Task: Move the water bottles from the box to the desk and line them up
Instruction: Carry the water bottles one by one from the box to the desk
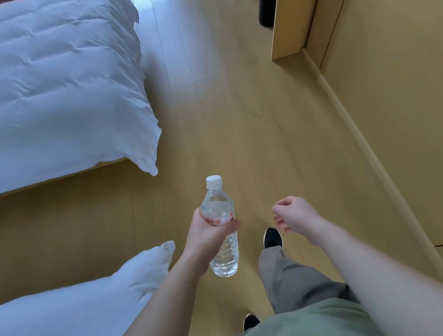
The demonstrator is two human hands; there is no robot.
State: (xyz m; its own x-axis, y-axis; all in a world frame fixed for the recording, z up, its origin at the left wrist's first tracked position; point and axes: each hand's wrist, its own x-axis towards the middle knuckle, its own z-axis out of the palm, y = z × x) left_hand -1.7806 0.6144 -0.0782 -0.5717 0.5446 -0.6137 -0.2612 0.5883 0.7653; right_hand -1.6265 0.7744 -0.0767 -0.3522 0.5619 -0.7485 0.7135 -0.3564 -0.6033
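Note:
My left hand (pixel 208 234) grips a clear plastic water bottle (pixel 217 208) around its red-and-white label. The bottle has a white cap and is held nearly upright above the wooden floor, in the lower middle of the head view. My right hand (pixel 293 213) hangs to the right of the bottle, fingers loosely curled, holding nothing. Neither the box nor the desk shows in this view.
Two beds with white duvets lie on the left, one far (pixel 39 88) and one near (pixel 66 329), with a gap of wooden floor (pixel 234 108) between them. A wooden wall panel (pixel 403 83) runs along the right. A black bin (pixel 267 2) stands at the top right.

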